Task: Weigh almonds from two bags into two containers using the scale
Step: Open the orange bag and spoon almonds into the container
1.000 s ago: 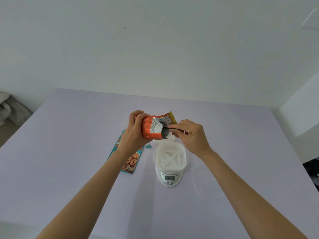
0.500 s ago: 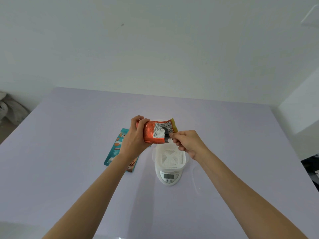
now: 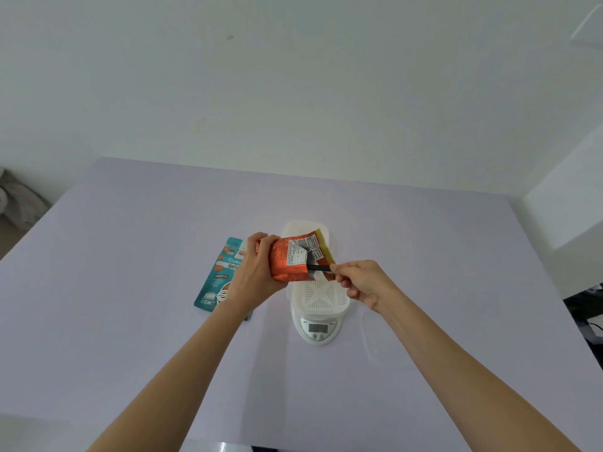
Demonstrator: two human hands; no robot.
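My left hand [image 3: 261, 272] grips an orange almond bag [image 3: 290, 259] held sideways over the far end of a white perforated container [image 3: 321, 296]. That container sits on a white digital scale [image 3: 318, 331]. My right hand [image 3: 362, 282] pinches a thin black clip [image 3: 318, 267] that sticks out from the bag's yellow-edged end. A teal almond bag [image 3: 217, 282] lies flat on the table, partly under my left wrist. A second pale container [image 3: 293, 228] stands behind the orange bag, mostly hidden.
The lilac table [image 3: 130, 288] reaches to a white wall behind. A clear lid [image 3: 372, 337] lies right of the scale. Dark objects [image 3: 587, 308] sit beyond the table's right edge, and grey cloth [image 3: 16, 207] lies off its left edge.
My right hand has drawn back to the right from the bag's end, with the black clip now showing between fingers and bag. The bag has stayed over the container.
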